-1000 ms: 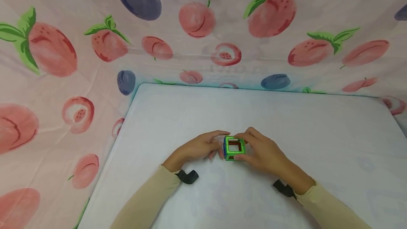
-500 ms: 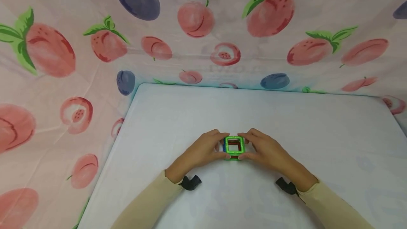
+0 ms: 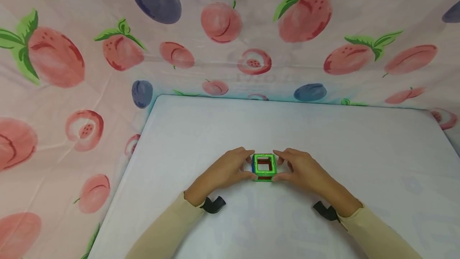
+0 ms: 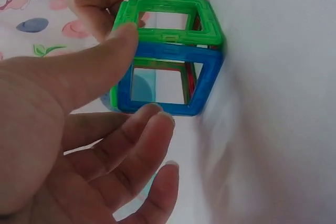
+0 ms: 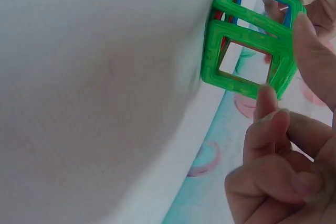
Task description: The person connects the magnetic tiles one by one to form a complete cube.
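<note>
A small cube of magnetic tiles (image 3: 264,173) stands on the white table between both hands. Its open square frames are green on the top, front and right, and blue on the left. Red shows through from inside. My left hand (image 3: 226,170) holds the left corners, its thumb at the front and index finger toward the back; in the left wrist view the other fingers curl loosely below the blue tile (image 4: 163,109). The right hand (image 3: 305,171) holds the right corners likewise, its thumb and one fingertip at opposite edges of the green tile (image 5: 239,81) in the right wrist view.
The white table (image 3: 323,131) spreads around the cube. A fruit-printed cloth (image 3: 223,55) hangs behind it and along its left side. Black curved pieces (image 3: 214,205) sit by both sleeve cuffs.
The left hand came from beside the cube to hold its corners. Since then, both hands' fingertips have drawn slightly outward along the cube, which has stayed about where it was.
</note>
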`<act>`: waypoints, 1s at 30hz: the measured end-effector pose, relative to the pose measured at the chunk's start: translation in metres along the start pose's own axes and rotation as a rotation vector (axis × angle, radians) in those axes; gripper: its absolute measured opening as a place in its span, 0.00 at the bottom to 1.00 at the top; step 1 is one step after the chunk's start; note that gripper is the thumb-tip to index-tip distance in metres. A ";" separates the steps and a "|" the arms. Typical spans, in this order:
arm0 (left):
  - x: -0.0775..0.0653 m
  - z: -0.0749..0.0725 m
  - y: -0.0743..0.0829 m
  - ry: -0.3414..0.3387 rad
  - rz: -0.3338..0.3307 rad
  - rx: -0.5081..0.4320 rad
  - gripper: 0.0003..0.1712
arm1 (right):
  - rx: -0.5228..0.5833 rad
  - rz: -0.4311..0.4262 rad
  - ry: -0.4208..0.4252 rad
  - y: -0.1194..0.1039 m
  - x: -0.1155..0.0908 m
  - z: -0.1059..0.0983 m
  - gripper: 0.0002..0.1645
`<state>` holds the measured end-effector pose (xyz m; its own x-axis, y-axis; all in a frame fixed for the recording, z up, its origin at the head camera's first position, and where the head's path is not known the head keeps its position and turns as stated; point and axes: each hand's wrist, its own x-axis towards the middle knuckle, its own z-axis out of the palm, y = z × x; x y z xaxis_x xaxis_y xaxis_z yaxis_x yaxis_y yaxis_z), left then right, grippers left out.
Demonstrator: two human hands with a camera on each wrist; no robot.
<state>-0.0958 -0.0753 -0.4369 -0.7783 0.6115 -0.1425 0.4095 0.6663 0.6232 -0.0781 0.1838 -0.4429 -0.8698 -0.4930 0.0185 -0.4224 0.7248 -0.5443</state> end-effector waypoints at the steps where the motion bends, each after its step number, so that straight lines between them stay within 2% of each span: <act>1: 0.000 0.000 -0.001 0.001 -0.001 -0.015 0.41 | 0.016 0.008 -0.003 0.000 0.000 0.000 0.44; 7: 0.004 0.004 -0.009 0.022 0.032 -0.086 0.39 | 0.102 0.083 0.019 -0.001 -0.003 0.004 0.40; 10: 0.005 0.005 -0.013 0.029 0.042 -0.108 0.39 | 0.120 0.126 0.032 -0.003 -0.004 0.007 0.42; 16: 0.007 0.005 -0.016 0.023 0.031 -0.136 0.39 | 0.168 0.196 -0.003 -0.009 -0.006 0.007 0.48; 21: 0.008 0.007 -0.013 0.017 0.039 -0.118 0.43 | 0.164 0.170 0.015 -0.014 -0.005 0.006 0.51; 30: 0.006 0.012 -0.011 0.083 0.085 -0.084 0.42 | 0.117 0.149 0.037 -0.017 -0.004 0.008 0.47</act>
<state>-0.0994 -0.0736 -0.4542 -0.7803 0.6249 -0.0245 0.4374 0.5733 0.6929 -0.0658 0.1696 -0.4409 -0.9303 -0.3647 -0.0397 -0.2577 0.7266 -0.6368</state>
